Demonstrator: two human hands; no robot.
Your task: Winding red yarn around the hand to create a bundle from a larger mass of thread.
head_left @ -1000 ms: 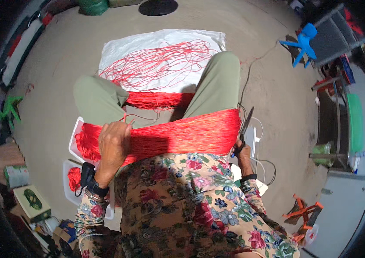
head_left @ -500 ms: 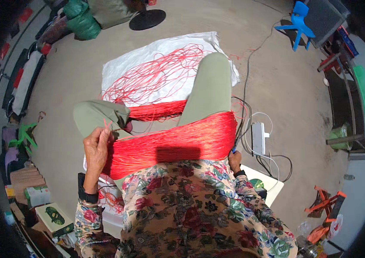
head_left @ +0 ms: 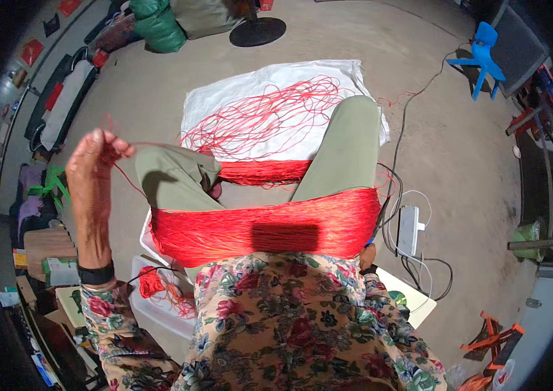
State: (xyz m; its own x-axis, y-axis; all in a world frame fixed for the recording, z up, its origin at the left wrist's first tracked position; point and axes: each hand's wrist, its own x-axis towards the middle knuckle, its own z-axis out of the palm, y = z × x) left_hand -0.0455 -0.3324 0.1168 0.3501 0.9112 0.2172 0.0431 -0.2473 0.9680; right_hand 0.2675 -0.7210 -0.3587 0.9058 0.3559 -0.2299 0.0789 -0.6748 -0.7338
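Note:
A wide skein of red cord [head_left: 211, 228] stretches across my lap in front of the floral top. Raised off its left end, my left hand [head_left: 90, 173] is closed on a strand of red cord [head_left: 129, 179], which trails toward my knee. Beside the skein's right end is my right hand [head_left: 368, 254], partly hidden, fingers curled near a small blue thing I cannot make out. A second red hank [head_left: 263, 171] lies beyond, between my legs. Loose loops of thin red cord [head_left: 257, 117] spread over a white cloth [head_left: 208, 101] on the floor.
At my left stands a white bin [head_left: 149, 307] with a red cord bundle [head_left: 151, 281]. A white power strip [head_left: 408, 228] and black cables lie at the right. Farther off are a blue chair [head_left: 483, 52], a black round base [head_left: 257, 31] and an orange folding frame [head_left: 493, 342].
My left hand has moved up and left, away from the skein, drawing the red cord out. My right hand stays by the skein's right end. The whole view has shifted slightly.

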